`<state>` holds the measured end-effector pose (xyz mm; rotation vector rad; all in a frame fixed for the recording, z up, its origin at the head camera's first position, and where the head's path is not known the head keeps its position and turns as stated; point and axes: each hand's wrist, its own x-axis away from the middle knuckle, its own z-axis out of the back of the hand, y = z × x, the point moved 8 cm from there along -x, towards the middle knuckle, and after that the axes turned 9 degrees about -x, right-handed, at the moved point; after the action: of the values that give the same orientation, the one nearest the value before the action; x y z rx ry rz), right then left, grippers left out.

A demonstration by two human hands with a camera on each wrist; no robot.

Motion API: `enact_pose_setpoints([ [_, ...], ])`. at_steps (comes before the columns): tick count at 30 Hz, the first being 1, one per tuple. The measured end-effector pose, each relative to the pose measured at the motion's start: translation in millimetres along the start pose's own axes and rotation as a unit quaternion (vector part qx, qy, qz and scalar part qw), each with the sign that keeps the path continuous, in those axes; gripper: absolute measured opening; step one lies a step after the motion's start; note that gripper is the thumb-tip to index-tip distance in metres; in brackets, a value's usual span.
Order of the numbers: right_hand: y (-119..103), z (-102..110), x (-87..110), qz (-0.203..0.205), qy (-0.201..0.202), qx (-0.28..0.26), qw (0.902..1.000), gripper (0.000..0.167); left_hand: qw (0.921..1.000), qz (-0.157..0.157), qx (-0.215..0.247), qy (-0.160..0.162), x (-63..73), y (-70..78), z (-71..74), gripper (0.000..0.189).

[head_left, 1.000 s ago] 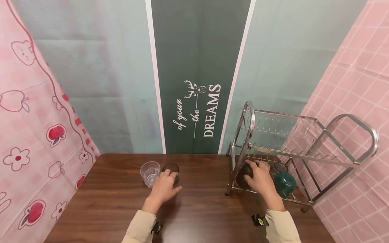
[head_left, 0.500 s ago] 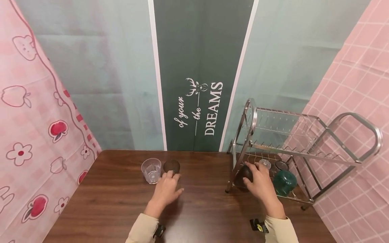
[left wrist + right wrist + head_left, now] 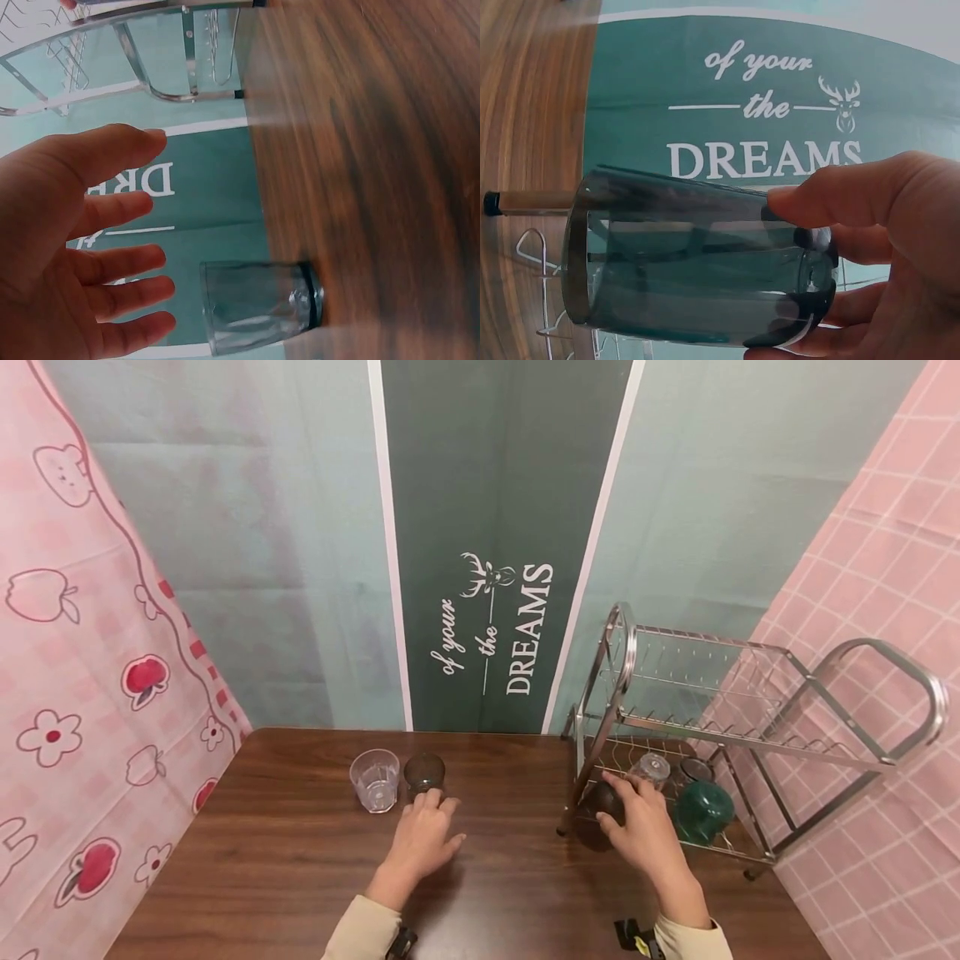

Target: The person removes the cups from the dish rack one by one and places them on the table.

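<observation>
My right hand (image 3: 643,827) grips a dark smoky drinking glass (image 3: 602,806) by its base end, thumb on one side and fingers on the other. In the right wrist view this smoky glass (image 3: 697,262) is upside down, its wide mouth facing the tabletop. It is at the left front of the metal dish rack (image 3: 750,743). My left hand (image 3: 422,845) hovers over the table with its fingers extended, holding nothing. Just beyond it, a second dark glass (image 3: 424,774) stands upright; the left wrist view shows this glass (image 3: 259,306) apart from the fingers. A clear tumbler (image 3: 375,781) is beside it.
On the rack's lower tier are an upturned green glass (image 3: 703,812), a clear glass (image 3: 652,768) and a dark glass (image 3: 696,770). Its upper tier (image 3: 697,681) has wire slots. Curtains hang around the brown wooden table (image 3: 300,860).
My left hand has drawn back from the dark glass on the table and slightly right. My right hand, still holding its glass, has moved slightly toward the near side of the rack.
</observation>
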<state>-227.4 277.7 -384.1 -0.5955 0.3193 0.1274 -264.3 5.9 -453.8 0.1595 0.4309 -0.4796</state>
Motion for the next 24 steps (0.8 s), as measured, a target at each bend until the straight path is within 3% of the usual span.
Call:
enact_pose_setpoints([
  [5, -6.4, -3.0, 3.8, -0.003, -0.007, -0.011, 0.9999, 0.055, 0.9996, 0.008, 0.025, 0.0, 1.0, 7.4, -4.0, 0.046],
  [11, -15.7, -13.9, 9.7, 0.015, -0.003, -0.035, 0.9993, 0.054, 0.9952, 0.021, 0.095, 0.003, 5.3, 14.5, -8.3, 0.043],
  [17, -15.9, -30.5, 16.3, 0.028, 0.035, -0.093, 0.9947, 0.055, 0.9905, 0.039, 0.131, 0.009, 8.9, 16.2, -13.4, 0.04],
  [24, -10.5, -45.4, 23.1, 0.026, 0.094, -0.155, 0.9831, 0.054, 0.9736, 0.067, 0.216, 0.027, 10.3, 15.1, -17.7, 0.039],
])
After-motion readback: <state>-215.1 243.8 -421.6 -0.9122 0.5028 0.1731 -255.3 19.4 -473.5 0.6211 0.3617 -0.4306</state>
